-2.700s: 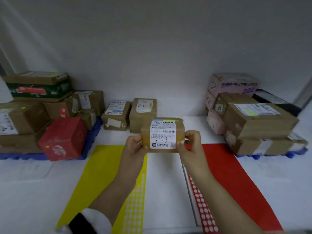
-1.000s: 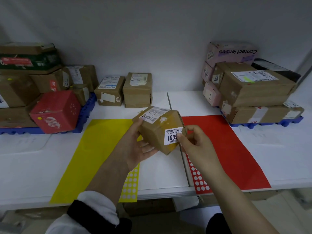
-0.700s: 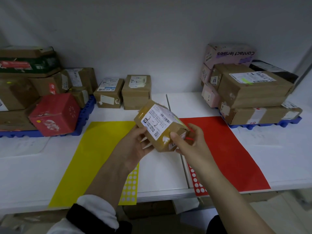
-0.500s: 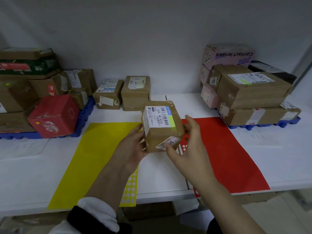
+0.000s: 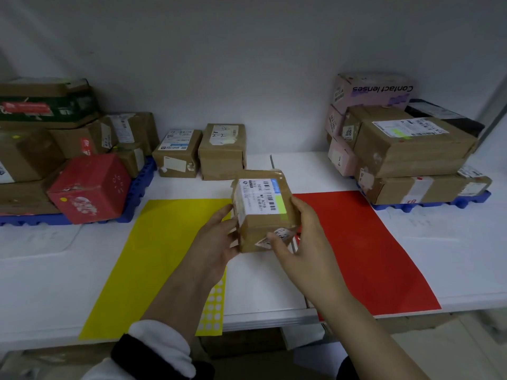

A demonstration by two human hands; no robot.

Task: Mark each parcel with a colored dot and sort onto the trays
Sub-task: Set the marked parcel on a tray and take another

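White table [image 5: 55, 283] against a plain grey wall. Parcel [image 5: 263, 212], brown taped box, held up off the table over the gap between yellow sheet [image 5: 153, 256] and red sheet [image 5: 356, 242], tilted, white barcode label facing up. Left hand [image 5: 216, 242] grips its left side, fingers curled onto the box. Right hand [image 5: 304, 242] grips the right side, thumb on the front face by a small sticker, fingers wrapped along the right edge. Yellow dot strip [image 5: 214, 305] lies on the near right edge of the yellow sheet, partly under the left forearm. Left tray [image 5: 137, 193], blue, stacked with brown boxes and a red box [image 5: 90, 187]. Right tray [image 5: 428, 205], blue, holds brown boxes and a pink box [image 5: 373, 89] on top. Two small boxes [image 5: 177, 153] sit side by side at the back by the wall.
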